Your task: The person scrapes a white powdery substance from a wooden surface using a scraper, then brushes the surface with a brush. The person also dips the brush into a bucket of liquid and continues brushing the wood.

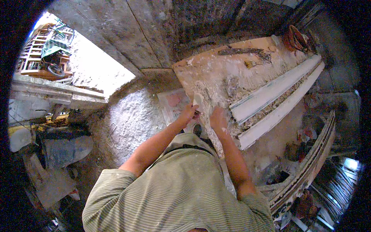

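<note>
My left hand [189, 114] is closed at the left edge of a dusty workbench [210, 73]. A pale, flat piece [198, 101] shows just beyond its fingertips; whether the hand grips it is unclear. Close by on the right, my right hand [218, 119] is curled over the bench edge, and what its fingers hold, if anything, is hidden. White, crumbly plaster-like residue covers the bench around both hands. To the right of my right hand lie two long white moulded strips [270, 91], side by side.
A dark, splintered strip [241, 51] lies on the bench's far part, with a reddish-brown container [297, 38] at its far corner. White powder [135, 120] is heaped on the left floor beside a printed sack [172, 104]. Long curved boards [309, 166] stand at right.
</note>
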`<state>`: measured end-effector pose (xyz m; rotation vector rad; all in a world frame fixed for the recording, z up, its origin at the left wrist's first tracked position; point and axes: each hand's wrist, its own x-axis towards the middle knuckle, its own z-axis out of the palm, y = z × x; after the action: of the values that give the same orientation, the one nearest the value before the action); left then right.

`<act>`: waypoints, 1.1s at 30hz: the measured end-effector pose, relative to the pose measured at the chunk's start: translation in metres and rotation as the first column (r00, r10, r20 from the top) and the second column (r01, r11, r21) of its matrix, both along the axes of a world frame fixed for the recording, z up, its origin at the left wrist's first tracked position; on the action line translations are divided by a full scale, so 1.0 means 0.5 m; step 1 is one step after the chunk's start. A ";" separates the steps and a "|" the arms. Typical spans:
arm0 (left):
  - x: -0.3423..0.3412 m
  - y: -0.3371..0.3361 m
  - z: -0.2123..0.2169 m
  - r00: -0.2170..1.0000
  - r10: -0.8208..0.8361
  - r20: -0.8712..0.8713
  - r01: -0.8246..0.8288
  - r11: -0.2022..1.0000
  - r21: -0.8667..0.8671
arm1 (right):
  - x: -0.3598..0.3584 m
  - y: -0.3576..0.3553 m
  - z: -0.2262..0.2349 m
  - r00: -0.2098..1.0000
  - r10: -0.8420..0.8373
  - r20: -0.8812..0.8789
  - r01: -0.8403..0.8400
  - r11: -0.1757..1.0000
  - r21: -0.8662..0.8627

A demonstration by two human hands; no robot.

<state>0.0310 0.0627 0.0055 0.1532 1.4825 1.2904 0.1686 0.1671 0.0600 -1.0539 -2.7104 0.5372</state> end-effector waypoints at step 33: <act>0.009 0.004 -0.048 0.858 0.090 -0.506 0.005 0.983 0.184 | -0.098 -0.076 0.105 0.970 0.166 0.176 -0.181 0.981 0.069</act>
<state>0.0354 0.0646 -0.0188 0.6307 1.8194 1.4923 0.1198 0.1293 0.1124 -0.8836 -2.9652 0.3699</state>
